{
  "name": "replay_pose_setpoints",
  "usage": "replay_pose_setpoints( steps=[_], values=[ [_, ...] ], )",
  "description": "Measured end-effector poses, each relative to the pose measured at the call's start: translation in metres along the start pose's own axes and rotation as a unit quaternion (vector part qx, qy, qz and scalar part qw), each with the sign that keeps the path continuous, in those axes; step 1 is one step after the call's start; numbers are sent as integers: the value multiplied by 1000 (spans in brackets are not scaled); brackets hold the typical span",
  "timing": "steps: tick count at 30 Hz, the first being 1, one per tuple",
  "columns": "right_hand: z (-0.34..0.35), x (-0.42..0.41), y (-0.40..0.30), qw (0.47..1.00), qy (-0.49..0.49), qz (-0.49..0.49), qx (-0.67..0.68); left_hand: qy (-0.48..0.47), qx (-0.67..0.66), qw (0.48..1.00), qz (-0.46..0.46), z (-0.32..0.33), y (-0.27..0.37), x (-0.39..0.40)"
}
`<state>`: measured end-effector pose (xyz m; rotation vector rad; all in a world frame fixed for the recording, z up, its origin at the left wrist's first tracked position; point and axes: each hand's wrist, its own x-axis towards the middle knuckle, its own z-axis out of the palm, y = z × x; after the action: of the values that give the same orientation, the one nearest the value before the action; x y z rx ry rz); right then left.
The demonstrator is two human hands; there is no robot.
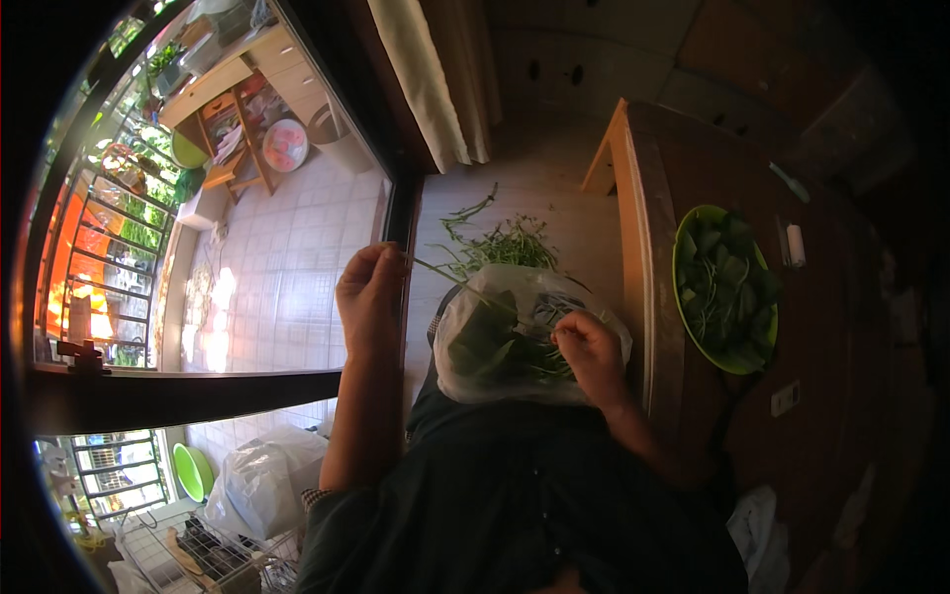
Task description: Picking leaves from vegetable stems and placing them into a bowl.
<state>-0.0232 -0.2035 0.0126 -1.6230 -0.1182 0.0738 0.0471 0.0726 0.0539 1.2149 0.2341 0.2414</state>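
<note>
My left hand point(371, 286) is raised at the left of my lap, its fingers pinching the end of a thin green stem point(445, 275). That stem slants down to a broad leaf inside an open translucent plastic bag point(475, 386) on my lap. Over the bag's right side, my right hand point(590, 353) has its fingertips pressed together; whether they pinch anything is too small to tell. Dark green leaves point(482, 345) and thin stems lie in the bag. A green basin point(678, 297) of leaves with stems sits on the brown table to my right.
Loose stems and trimmings point(512, 241) lie on the floor beyond the bag. The wooden table's edge point(638, 297) runs close by my right arm. On the table are a white cylinder point(795, 245) and a light-coloured brush-like tool point(789, 183). A dark door frame point(397, 200) stands at the left.
</note>
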Motion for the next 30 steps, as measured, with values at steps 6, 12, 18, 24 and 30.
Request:
replay_pose_setpoints(
  steps=[6,12,18,24,30],
  values=[
    [-28,-8,16,998,54,8,-32,82,40,995,41,-40,-5,19],
    [-41,11,-17,981,71,-56,-174,90,80,993,22,-44,-6,15],
    [-32,67,-67,954,72,-139,-255,-20,-1,998,-54,-14,-14,-3],
    [-21,136,-77,902,65,-252,-344,-101,-16,991,-87,0,-26,-15],
    [5,123,-73,942,-22,-146,-301,-145,-24,980,-133,7,-25,-22]
  ],
)
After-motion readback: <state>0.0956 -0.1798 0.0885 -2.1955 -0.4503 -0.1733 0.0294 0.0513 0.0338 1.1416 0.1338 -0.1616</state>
